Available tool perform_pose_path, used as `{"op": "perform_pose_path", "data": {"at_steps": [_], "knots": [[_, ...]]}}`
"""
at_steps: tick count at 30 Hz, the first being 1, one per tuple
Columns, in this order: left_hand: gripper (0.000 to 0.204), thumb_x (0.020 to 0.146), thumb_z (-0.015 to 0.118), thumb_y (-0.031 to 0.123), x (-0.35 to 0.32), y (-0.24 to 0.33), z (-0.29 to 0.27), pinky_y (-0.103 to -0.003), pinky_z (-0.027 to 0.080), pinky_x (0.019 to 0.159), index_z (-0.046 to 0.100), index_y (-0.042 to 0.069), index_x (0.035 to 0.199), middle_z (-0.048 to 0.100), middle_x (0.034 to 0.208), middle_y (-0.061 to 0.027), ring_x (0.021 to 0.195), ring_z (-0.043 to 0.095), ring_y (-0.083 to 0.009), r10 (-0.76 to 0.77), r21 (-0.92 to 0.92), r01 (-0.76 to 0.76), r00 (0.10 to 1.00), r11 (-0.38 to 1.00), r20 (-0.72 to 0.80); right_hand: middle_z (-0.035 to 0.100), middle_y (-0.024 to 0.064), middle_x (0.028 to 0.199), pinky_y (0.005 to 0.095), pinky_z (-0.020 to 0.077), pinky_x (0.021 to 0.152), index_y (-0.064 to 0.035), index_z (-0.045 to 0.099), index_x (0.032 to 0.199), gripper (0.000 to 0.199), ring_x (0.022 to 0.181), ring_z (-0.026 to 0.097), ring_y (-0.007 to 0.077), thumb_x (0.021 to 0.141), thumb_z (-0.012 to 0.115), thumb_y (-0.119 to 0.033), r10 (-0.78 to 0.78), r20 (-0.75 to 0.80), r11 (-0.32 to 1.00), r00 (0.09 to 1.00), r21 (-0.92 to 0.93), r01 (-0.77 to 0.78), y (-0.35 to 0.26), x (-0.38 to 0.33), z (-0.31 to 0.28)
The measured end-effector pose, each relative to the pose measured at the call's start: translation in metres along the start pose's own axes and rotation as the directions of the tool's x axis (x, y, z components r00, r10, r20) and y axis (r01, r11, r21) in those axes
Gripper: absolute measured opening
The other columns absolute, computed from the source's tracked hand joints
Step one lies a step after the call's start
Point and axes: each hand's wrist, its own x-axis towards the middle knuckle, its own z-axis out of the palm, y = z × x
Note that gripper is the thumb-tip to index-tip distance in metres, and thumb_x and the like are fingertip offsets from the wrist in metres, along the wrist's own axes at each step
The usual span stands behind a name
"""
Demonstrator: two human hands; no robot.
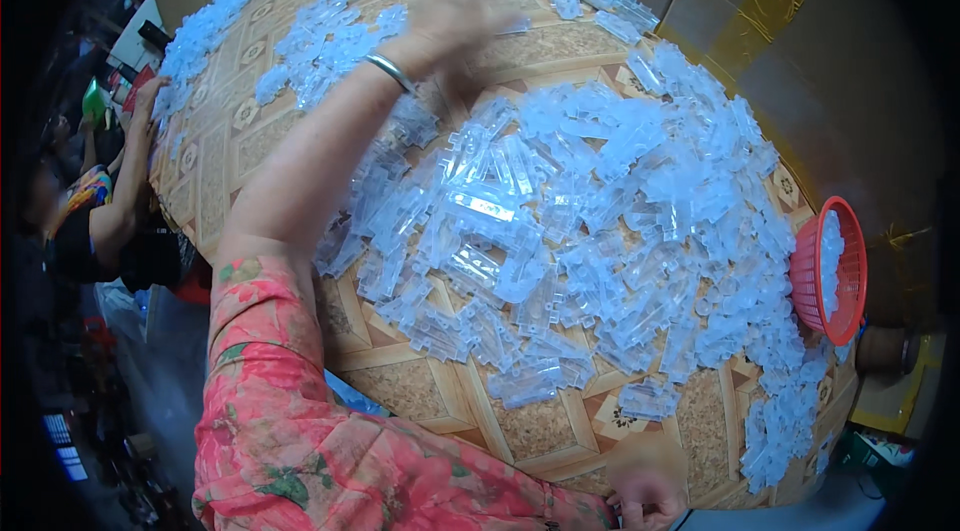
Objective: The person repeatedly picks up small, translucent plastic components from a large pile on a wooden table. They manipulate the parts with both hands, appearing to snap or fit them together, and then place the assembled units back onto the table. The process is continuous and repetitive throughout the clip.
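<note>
Item 1, at 9 o'clock: another person (95, 211) seated beside the desk (400, 386), one hand on its edge, near a thin line of clear plastic parts (205, 31).

Item 2, at 11 o'clock: left hand (455, 16), blurred, stretched far across the desk over a loose scatter of parts (320, 46); a metal bangle (390, 71) on the wrist. Grip: cannot tell, too blurred to show whether the fingers are wide, narrow or holding a part.

Item 3, centre to 3 o'clock: main heap of clear plastic parts (600, 221), spread wide, running down to the desk rim at 4 o'clock.

Item 4, at 5 o'clock: right hand (648, 481) at the near rim, fingers curled; what they hold, if anything, is hidden.

Item 5, at 3 o'clock: red basket (845, 271), tilted at the desk rim, parts inside.

Risks, judged: the long reach could drag the forearm through the heap and push parts off the desk; parts at the 4 o'clock rim could slide off; the tilted basket could tip and spill.
</note>
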Motion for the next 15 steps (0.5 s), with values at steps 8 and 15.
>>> {"op": "perform_pose_path", "data": {"at_steps": [8,15], "knots": [[0.092,0.091,0.045,0.073,-0.058,-0.265,0.008,-0.046,0.022,0.122,0.038,0.007,0.154,0.031,0.161,-0.0211,0.152,0.024,-0.0338,-0.690,-0.117,0.692,0.721,0.712,0.064,0.072,0.0133,0.091,0.0231,0.0494,0.061,0.0058,0.062,0.116,0.023,0.067,0.060,0.0087,0.099,0.064,-0.010,-0.091,-0.001,0.996,0.996,-0.015,0.091,-0.007,0.009,0.002],[0.088,0.094,0.043,0.069,-0.052,-0.202,0.029,-0.046,0.020,0.123,0.039,0.003,0.152,0.032,0.159,-0.0252,0.151,0.024,-0.0358,-0.500,0.018,0.502,0.858,0.865,0.118,0.072,0.0114,0.090,0.0225,0.0491,0.061,0.0028,0.063,0.116,0.021,0.069,0.063,0.0096,0.098,0.063,-0.006,-0.143,0.039,0.982,0.989,-0.117,0.147,-0.013,0.010,0.001]]}}
